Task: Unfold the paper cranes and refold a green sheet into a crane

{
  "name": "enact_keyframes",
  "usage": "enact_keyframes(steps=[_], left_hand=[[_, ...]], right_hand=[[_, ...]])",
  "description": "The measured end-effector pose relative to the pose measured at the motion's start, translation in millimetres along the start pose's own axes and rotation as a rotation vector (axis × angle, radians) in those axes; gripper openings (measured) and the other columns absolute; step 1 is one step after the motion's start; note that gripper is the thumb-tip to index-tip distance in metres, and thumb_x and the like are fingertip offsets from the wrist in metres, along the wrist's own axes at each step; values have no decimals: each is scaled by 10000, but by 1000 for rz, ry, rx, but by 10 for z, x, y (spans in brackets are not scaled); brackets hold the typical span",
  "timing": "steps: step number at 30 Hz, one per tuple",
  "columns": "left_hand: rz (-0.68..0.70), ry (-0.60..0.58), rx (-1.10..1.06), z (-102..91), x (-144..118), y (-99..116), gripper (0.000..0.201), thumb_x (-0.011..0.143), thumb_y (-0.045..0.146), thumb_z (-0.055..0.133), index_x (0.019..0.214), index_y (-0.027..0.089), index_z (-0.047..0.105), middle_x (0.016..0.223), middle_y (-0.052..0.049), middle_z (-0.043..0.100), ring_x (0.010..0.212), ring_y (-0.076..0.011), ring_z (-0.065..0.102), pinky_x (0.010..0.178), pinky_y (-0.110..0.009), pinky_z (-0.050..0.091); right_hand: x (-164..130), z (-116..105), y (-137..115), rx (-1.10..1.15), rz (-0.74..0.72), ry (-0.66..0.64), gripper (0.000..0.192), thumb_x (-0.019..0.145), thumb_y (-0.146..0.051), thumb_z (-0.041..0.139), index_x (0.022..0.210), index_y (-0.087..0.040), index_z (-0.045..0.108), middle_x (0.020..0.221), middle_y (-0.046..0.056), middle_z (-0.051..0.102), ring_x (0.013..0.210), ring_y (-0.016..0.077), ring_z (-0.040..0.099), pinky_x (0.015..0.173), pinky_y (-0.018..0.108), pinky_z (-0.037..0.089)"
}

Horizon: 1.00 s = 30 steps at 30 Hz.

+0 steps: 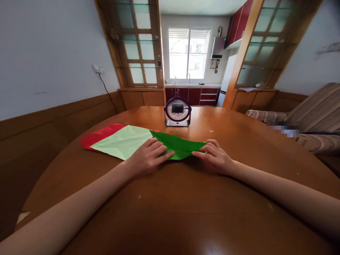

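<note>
Fingers (162, 153) of both my hands flat, pressing green paper (178, 144): light, thin, creasable; hold by edges.

On the desk (186, 198) the folded paper (177, 146) lies at centre — left hand (147, 157) pressing its 9 o'clock end, right hand (214, 157) its 3 o'clock end. A flat sheet (120, 141) spreads toward 10 o'clock, over another sheet (99, 136). The fan (177, 111) stands behind, at 12 o'clock.

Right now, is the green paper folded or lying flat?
Folded: the green paper shows a dark flap over its pale side, with left hand and right hand pressing it.
</note>
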<state>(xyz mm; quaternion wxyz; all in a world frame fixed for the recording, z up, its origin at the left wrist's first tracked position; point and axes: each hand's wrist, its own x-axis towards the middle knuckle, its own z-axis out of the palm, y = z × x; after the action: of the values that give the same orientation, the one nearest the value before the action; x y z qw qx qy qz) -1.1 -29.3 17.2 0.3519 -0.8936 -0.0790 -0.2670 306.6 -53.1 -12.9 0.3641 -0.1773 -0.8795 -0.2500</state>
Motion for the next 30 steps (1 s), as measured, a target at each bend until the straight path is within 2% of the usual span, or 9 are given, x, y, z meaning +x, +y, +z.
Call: enact_keyframes(steps=[3, 6, 10, 14, 18, 23, 27, 30], left_hand=[[-11, -13, -38, -5, -12, -7, 333, 912, 106, 492, 1198, 244, 594, 1050, -61, 658, 1025, -201, 581, 990, -417, 410], [-30, -15, -96, 0, -30, -18, 340, 917, 111, 491, 1198, 271, 598, 1147, -54, 644, 1123, -199, 563, 1056, -435, 377], [-15, 16, -112, 15, -51, -40, 321, 915, 112, 501, 1175, 264, 611, 1102, -45, 666, 1082, -191, 590, 1039, -438, 402], [29, 87, -40, 25, -51, -63, 257, 909, 109, 523, 1112, 219, 635, 1016, -44, 687, 996, -179, 615, 1013, -425, 424], [52, 107, -32, 26, -54, -84, 257, 899, 89, 525, 1106, 191, 637, 1004, -59, 698, 970, -189, 625, 999, -432, 424], [8, 101, -43, 36, -81, -88, 278, 895, 112, 531, 1124, 237, 629, 1025, -30, 709, 969, -180, 633, 991, -425, 432], [1, 110, -55, 47, -96, -87, 269, 897, 119, 535, 1117, 242, 630, 1033, -23, 716, 972, -172, 644, 996, -419, 431], [16, 104, -53, 37, -98, -93, 252, 901, 111, 533, 1103, 225, 632, 1047, -23, 723, 1000, -181, 648, 1008, -427, 426]], right_hand=[[4, 3, 13, -32, 20, 24, 495, 937, -119, 482, 1401, -280, 421, 854, 17, 603, 764, 166, 545, 857, 379, 462], [-4, 7, 31, -63, 11, 24, 514, 929, -121, 510, 1412, -269, 414, 829, 13, 593, 757, 165, 540, 855, 372, 466], [-15, 11, 45, -76, -6, -3, 476, 930, -130, 522, 1384, -249, 449, 822, 12, 600, 754, 161, 548, 869, 380, 467], [-21, 14, 55, 14, -10, -59, 427, 936, -137, 517, 1349, -231, 469, 968, 44, 650, 869, 165, 591, 934, 416, 448], [-30, 22, 66, 140, 0, 15, 434, 912, -114, 562, 1321, -228, 473, 967, 34, 666, 858, 153, 601, 929, 417, 455], [-24, 14, 53, 238, 39, 42, 417, 905, -110, 572, 1294, -232, 484, 932, 27, 661, 830, 150, 606, 894, 415, 466], [3, -1, 29, 185, 39, 6, 372, 915, -122, 556, 1278, -188, 509, 946, 51, 660, 850, 159, 596, 882, 400, 478], [23, -6, 22, 78, 4, -1, 292, 914, -144, 568, 1205, -167, 562, 886, 47, 657, 809, 157, 581, 856, 381, 495]])
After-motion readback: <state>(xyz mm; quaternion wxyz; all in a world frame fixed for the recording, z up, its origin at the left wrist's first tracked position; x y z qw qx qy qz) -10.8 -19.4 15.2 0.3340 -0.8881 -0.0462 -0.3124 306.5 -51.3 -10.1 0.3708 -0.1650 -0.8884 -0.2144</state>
